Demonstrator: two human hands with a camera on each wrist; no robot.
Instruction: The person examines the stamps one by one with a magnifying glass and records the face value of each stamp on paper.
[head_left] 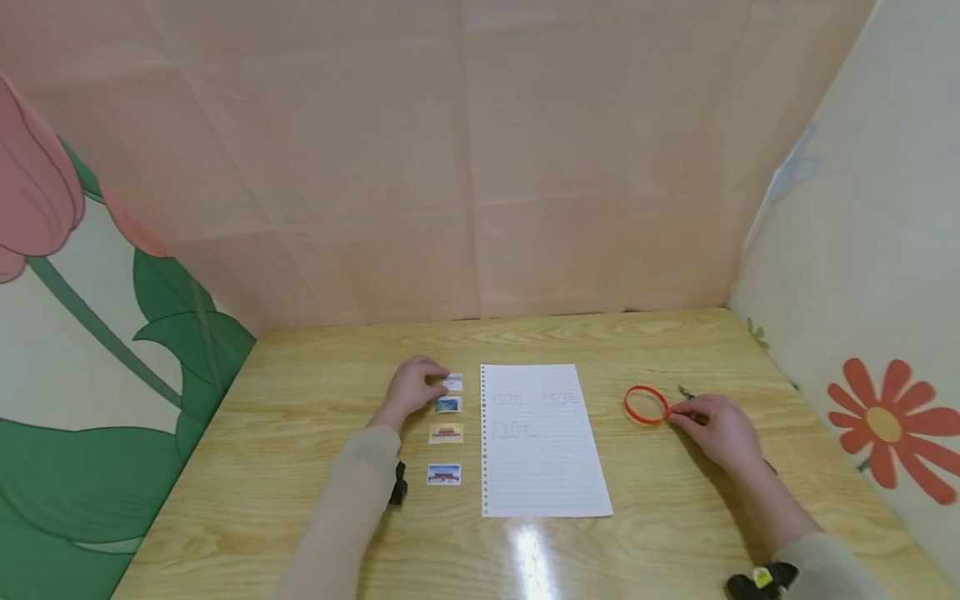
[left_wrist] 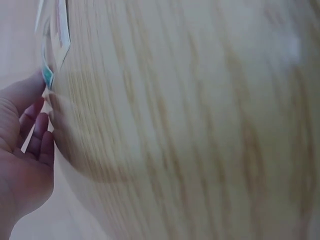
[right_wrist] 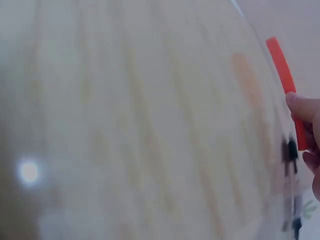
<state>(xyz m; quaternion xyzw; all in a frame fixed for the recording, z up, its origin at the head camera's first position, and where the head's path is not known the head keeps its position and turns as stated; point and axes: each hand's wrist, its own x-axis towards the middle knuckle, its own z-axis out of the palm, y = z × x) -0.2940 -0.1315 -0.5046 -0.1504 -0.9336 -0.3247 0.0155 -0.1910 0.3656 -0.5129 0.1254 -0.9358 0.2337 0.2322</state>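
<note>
My left hand [head_left: 411, 387] is at the top of a column of small stamps, with thumb and forefinger on the left edge of the pale top stamp [head_left: 453, 382]. Below it lie a green-blue stamp [head_left: 448, 405], a yellowish stamp [head_left: 447, 433] and a stamp with a red-roofed building [head_left: 444, 475]. On the right side, my right hand [head_left: 718, 429] pinches the rim of a red ring [head_left: 647, 406]. The right wrist view shows that red ring [right_wrist: 283, 67] edge-on, as a bar. Whether it holds a lens I cannot tell.
A lined sheet [head_left: 543, 467] with handwriting lies mid-table, between the hands. A slim dark tool [head_left: 686, 392] lies beside the right hand, partly hidden. Behind the wooden table [head_left: 315, 358] hangs a pinkish cloth [head_left: 375, 167], and a flower-patterned wall [head_left: 855, 275] stands at right.
</note>
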